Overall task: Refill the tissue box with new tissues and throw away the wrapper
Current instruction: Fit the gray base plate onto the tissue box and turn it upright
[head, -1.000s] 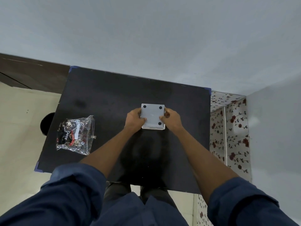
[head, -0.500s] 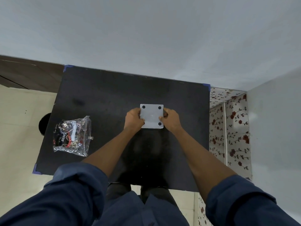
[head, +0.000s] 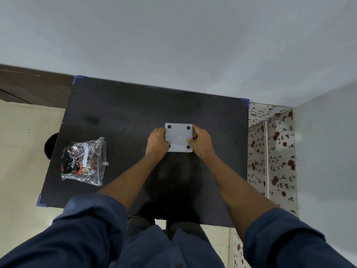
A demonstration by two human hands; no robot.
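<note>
The white tissue box (head: 179, 136) lies upside down at the middle of the black table (head: 119, 117), its flat base with black rubber feet facing up. My left hand (head: 156, 142) grips its left side and my right hand (head: 201, 141) grips its right side, thumbs resting on the base. A crumpled clear plastic wrapper (head: 83, 161) with black, red and white print lies on the table's left part, apart from both hands. The tissues themselves are hidden inside the box.
A dark round object (head: 50, 146) sits on the cream floor just left of the table. A cabinet with a floral pattern (head: 274, 151) stands to the right. A pale wall runs behind the table.
The base panel now sits flush and square on the box, where a second edge showed under it a second ago. Both hands keep their grip on the sides.
</note>
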